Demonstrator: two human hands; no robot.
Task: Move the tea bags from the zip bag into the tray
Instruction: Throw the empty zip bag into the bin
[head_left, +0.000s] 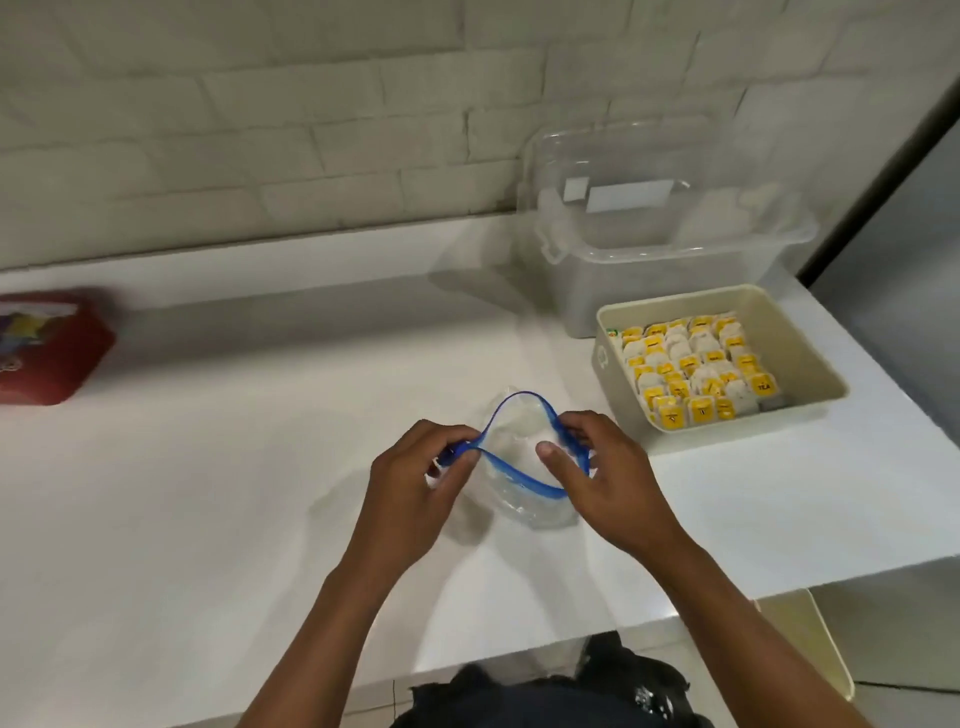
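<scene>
Nearest, zip bag (511, 467) on white tabletop (234, 493), blue mouth held open between both grips, left hand (415, 470) pinching left end, right hand (592, 473) pinching right rim, farther right, tray (810, 343) holding tea bags (698, 369)

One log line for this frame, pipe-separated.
left hand pinches zip bag rim | right hand grips opposite rim | mouth open | tea bags in tray

Zip bag (519, 467) mid-table (260, 519) — tray (810, 358) of tea bags (696, 371) right, tub (670, 249) behind it.
</scene>
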